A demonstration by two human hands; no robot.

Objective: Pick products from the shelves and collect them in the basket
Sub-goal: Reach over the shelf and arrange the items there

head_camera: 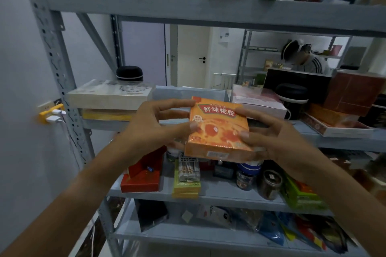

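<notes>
I've got the orange box (218, 129) off the shelf, held in front of the middle shelf (344, 137) — left hand (150, 129) pinching its left edge, right hand (271, 137) gripping the right edge, thumb on top. Box lies flat-ish, long axis left to right, tilted toward me. Basket not in view — open room is back toward me, below the box.

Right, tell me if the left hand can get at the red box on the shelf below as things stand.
Probably not yet. The left hand is pinching the orange box together with the right hand. The red box lies open below with nothing in front, so once the left hand lets go the way looks free.
</notes>
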